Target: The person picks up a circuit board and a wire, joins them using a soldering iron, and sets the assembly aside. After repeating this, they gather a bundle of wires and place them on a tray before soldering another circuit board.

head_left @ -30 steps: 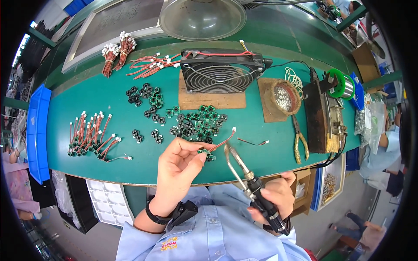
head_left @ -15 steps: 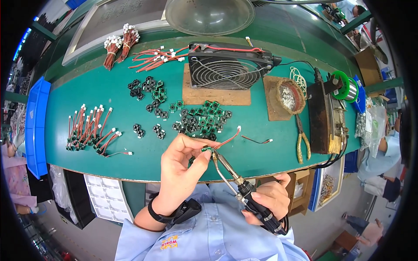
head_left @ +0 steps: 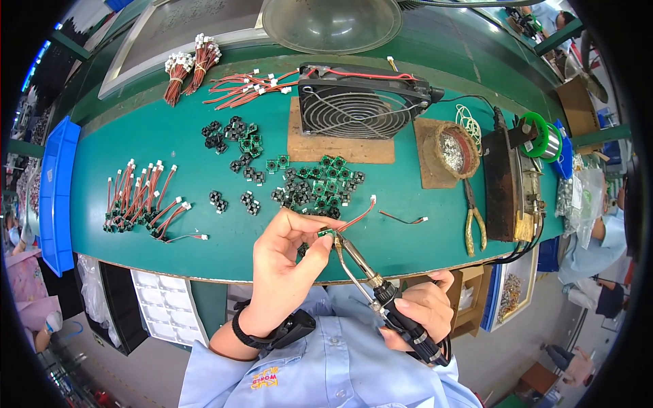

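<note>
Between the thumb and fingers of my left hand [head_left: 282, 258] is a small green circuit board [head_left: 326, 232]. A red-and-dark wire lead [head_left: 360, 216] with a white connector rises to the right from the board. My right hand [head_left: 430, 309] is wrapped round the black handle of a soldering iron [head_left: 407, 328], which has a thin metal tube beside its shaft. The iron's tip meets the board's edge at the wires; the exact contact point is too small to make out. Just beyond my left fingers lies a cluster of small boards with black square parts [head_left: 299, 192].
Wired boards [head_left: 132, 214] lie at left, near a blue tray [head_left: 58, 197]. A black fan [head_left: 357, 105] stands at the back, beside loose leads [head_left: 252, 90]. On the right are a round solder pot [head_left: 452, 153], pliers [head_left: 474, 228], a dark box [head_left: 500, 190] and a green solder spool [head_left: 542, 139].
The whole view has shifted slightly. Both hands, the board and the soldering iron keep nearly the same position relative to each other.
</note>
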